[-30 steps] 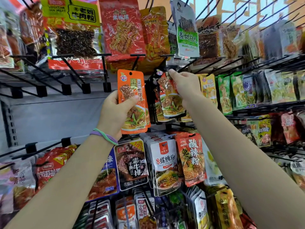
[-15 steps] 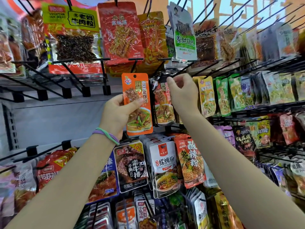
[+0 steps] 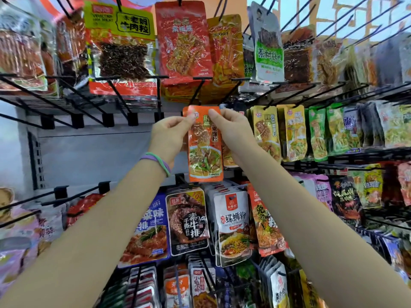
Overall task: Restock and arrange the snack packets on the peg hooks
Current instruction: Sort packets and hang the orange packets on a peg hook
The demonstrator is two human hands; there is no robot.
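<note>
Nearest to us, our two forearms reach up and forward, the left one wearing green and purple wristbands. Our left hand pinches the upper left corner of an orange snack packet between thumb and fingertips, and our right hand pinches its upper right edge the same way, so the packet hangs upright between both hands with most of its length below them. Its top edge sits just under the tip of a black peg hook; we cannot tell whether the hook passes through the packet. Just to the right, behind our right hand, yellow packets hang in the same row, then green ones. Below the held packet hang a dark beef-steak packet and a white noodle packet. Farther up, the top row carries a red packet and a large yellow-labelled bag.
</note>
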